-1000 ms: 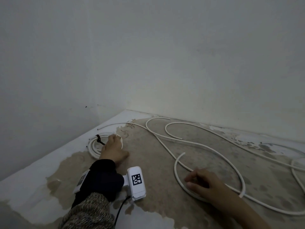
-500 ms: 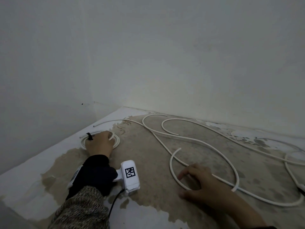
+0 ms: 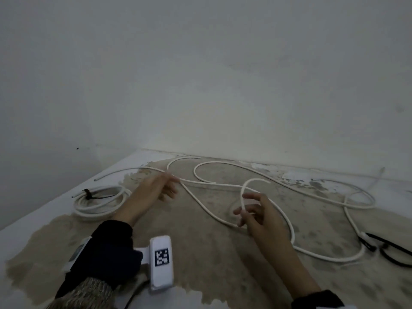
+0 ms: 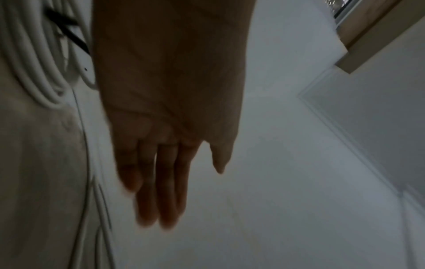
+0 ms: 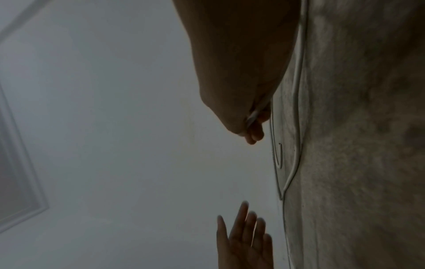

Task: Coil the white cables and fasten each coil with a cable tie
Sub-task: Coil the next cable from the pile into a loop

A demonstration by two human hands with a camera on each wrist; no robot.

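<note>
A finished coil of white cable (image 3: 100,202) lies at the left, bound by a black cable tie (image 3: 88,194); the left wrist view shows the coil (image 4: 34,63) beside my wrist. My left hand (image 3: 169,188) hovers right of it with straight, spread fingers (image 4: 161,191) and holds nothing. A loose white cable (image 3: 223,186) snakes over the floor. My right hand (image 3: 245,208) pinches this cable near one end, and that end arches up off the floor (image 3: 252,180). In the right wrist view the cable (image 5: 253,114) runs between my curled fingers.
Black cable ties (image 3: 390,248) lie on the floor at the right, by a cable loop. More white cable (image 3: 356,197) curls at the far right. The walls (image 3: 200,85) meet in a corner just behind the cables. The floor (image 3: 211,264) is stained brown.
My left hand has left the tied coil and moved right, toward the loose cable. My right hand has gone from resting on the floor to lifting the cable's end.
</note>
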